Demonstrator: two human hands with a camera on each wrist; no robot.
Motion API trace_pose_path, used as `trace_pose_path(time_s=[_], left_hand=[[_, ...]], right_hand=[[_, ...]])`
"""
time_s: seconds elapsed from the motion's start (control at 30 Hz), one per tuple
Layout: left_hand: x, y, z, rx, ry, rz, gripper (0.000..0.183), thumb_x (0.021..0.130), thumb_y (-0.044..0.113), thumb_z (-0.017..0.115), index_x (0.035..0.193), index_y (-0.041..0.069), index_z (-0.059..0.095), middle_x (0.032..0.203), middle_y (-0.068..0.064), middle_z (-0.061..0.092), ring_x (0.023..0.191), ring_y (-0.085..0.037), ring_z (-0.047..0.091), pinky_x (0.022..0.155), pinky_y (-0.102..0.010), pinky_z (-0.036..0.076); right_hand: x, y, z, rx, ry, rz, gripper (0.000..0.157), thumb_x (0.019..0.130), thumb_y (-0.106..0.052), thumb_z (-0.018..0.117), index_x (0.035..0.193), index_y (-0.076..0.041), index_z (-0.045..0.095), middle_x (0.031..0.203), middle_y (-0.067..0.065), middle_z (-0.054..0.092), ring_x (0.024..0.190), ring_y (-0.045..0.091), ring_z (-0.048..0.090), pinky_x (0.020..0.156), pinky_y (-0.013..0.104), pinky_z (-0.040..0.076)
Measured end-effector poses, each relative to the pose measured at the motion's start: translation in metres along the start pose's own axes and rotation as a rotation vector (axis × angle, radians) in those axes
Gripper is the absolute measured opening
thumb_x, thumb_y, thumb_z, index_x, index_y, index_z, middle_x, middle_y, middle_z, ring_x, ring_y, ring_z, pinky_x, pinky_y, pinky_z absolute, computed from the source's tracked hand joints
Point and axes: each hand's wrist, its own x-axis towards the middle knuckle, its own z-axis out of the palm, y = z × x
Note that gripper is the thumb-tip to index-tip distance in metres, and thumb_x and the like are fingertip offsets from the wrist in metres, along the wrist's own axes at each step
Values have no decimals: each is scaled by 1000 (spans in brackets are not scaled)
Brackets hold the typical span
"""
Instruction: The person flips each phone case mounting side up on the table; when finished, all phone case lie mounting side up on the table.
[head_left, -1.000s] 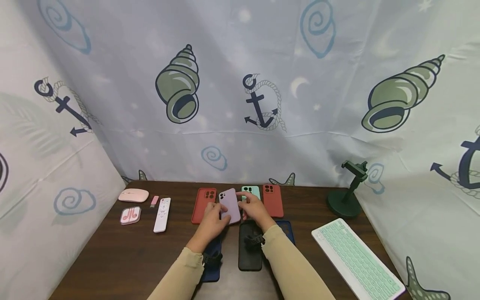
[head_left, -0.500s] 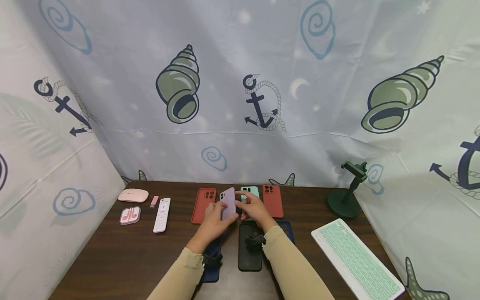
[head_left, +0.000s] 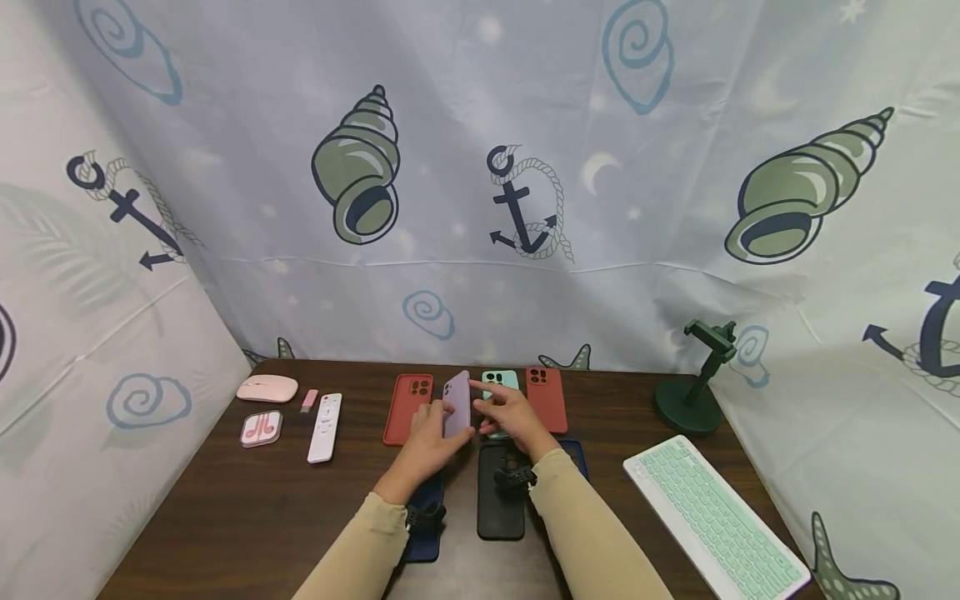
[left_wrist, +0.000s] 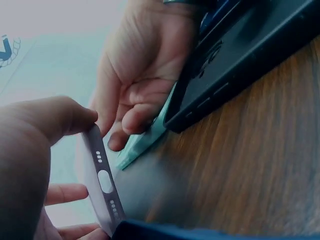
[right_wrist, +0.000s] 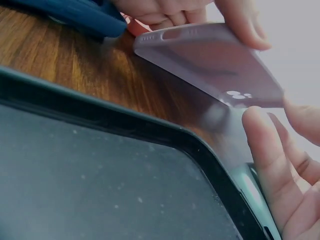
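Note:
My left hand [head_left: 424, 437] grips a purple phone case [head_left: 458, 403] across its lower part, with the thumb on the right edge and the other fingers at the left. The case is tipped up on its side. In the right wrist view the hollow inside of the purple case [right_wrist: 215, 65] shows, with its camera holes. The right hand [head_left: 514, 418] reaches to the upper right corner, its index finger stretched along the edge and fingertips right at the rim. Beneath the right wrist lies a black phone case [head_left: 500, 510]; a dark blue case [head_left: 423, 547] lies under the left wrist.
Red cases [head_left: 408, 408] stand to either side, the right red case [head_left: 546, 402] beside a mint case [head_left: 504, 379]. A white remote [head_left: 325, 427], earphone box [head_left: 261, 428] and pink mouse [head_left: 267, 388] lie left. A keyboard [head_left: 712, 512] and green stand [head_left: 687, 408] are right.
The purple case has turned from facing up to a steeper, narrower angle. My left thumb has shifted from its face to its right edge. The right hand stays beside it.

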Motion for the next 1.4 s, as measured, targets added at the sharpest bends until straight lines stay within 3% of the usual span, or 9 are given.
trace_pose_path(time_s=[0.17, 0.3, 0.43, 0.6, 0.83, 1.07, 1.27, 1.4], left_hand=[[1, 0, -4, -45, 10, -19, 53, 88, 45, 73, 125, 11, 56, 120, -16, 55, 107, -30, 48, 85, -45, 45], [2, 3, -9, -91, 25, -21, 46, 92, 36, 69, 127, 10, 59, 118, -14, 60, 106, -29, 55, 89, -46, 49], [3, 7, -14, -141, 61, -16, 37, 94, 28, 67, 124, 7, 60, 113, -11, 61, 96, -22, 61, 82, -38, 52], [5, 7, -17, -161, 120, 13, 30, 92, 19, 66, 119, 6, 60, 108, -10, 59, 81, -14, 58, 72, -30, 50], [5, 8, -23, -153, 217, 29, 30, 89, 12, 64, 118, 3, 60, 102, -11, 60, 83, -18, 56, 72, -31, 46], [5, 1, -22, -69, 201, -17, 29, 90, 11, 61, 118, 1, 63, 104, -14, 63, 92, -24, 58, 80, -39, 49], [6, -3, -21, 3, 208, -20, 27, 90, 10, 63, 114, -1, 67, 100, -14, 64, 92, -28, 60, 83, -43, 48], [5, -7, -21, 125, 211, -20, 24, 90, 15, 68, 108, 0, 71, 102, -18, 63, 96, -36, 55, 85, -47, 43]], right_hand=[[1, 2, -1, 30, 17, 21, 39, 100, -23, 64, 138, -17, 59, 108, 26, 64, 72, 23, 68, 71, 38, 62], [1, 2, 0, -16, 10, 35, 31, 103, -23, 61, 129, -8, 63, 113, 26, 66, 70, 20, 67, 70, 36, 62], [1, 0, 3, -81, 7, 34, 33, 103, -22, 59, 132, -7, 64, 117, 23, 68, 71, 17, 64, 70, 36, 61], [-1, -1, 4, -119, 14, 46, 35, 104, -23, 58, 136, -8, 63, 117, 19, 70, 71, 17, 62, 68, 33, 61], [2, -1, 8, -154, 19, 59, 31, 103, -23, 60, 130, -10, 67, 112, 15, 70, 70, 17, 61, 65, 33, 60], [6, 0, 10, -189, 30, 72, 26, 100, -21, 64, 124, -13, 72, 103, 12, 66, 67, 16, 60, 63, 33, 60], [5, -1, 9, -180, 9, 60, 30, 100, -22, 65, 128, -12, 70, 113, 12, 67, 68, 17, 59, 64, 34, 60], [4, -2, 9, -178, 3, 65, 32, 100, -23, 65, 129, -12, 70, 115, 12, 67, 69, 17, 59, 64, 33, 61]])
